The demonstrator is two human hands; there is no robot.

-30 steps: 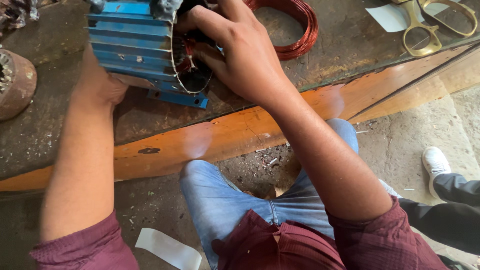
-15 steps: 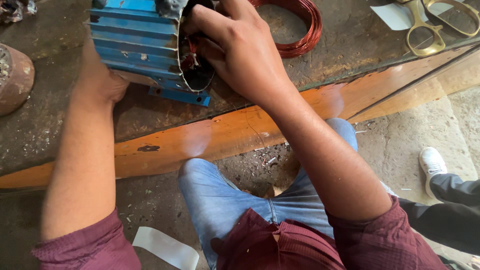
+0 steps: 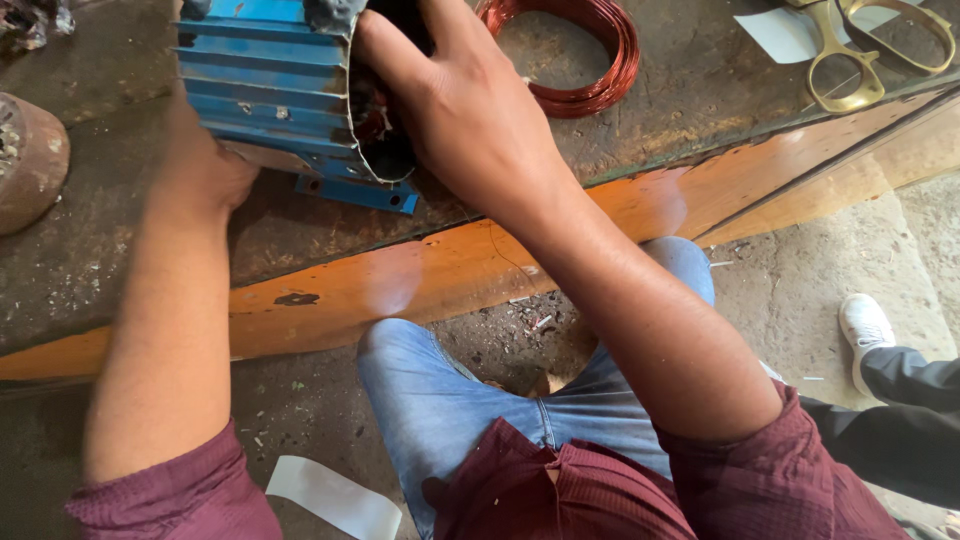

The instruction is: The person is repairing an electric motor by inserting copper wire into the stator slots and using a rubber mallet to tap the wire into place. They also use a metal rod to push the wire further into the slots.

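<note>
Motor housing: blue ribbed motor housing [image 3: 265, 85] lying on its side on the tabletop [image 3: 120, 270], straight ahead of both hands, open end turned toward the right hand.
Long axis: running left to right across the view, ribs along it, mounting foot [image 3: 358, 193] at the near lower edge.
Right hand: right hand [image 3: 470, 120] pressed against the open mouth, fingers [image 3: 385, 50] curled over the rim and reaching into the dark bore; nothing loose gripped, fingertips hidden inside.
Left hand: left hand [image 3: 205, 170] tucked against the near left flank of the housing, mostly hidden beneath it; open or clenched, cannot tell, but bracing the shell by the look of it.
Nearer hand: right one at the opening, left one on the closed side; housing pinned between the two.
Windings: reddish copper just visible inside the mouth [image 3: 372, 110], right beside the right fingers.
Wire coil: loose loop of copper wire [image 3: 575, 50] flat on the tabletop, just beyond the right hand, apart from the housing.
Scissors: brass-coloured scissors [image 3: 860, 50] far off to the right of the right hand, well apart.
Round part: rusty round metal part [image 3: 30, 160] out past the left forearm, at the left edge.
Tabletop edge: orange-painted rim [image 3: 450, 270] crossing beneath both forearms.
</note>
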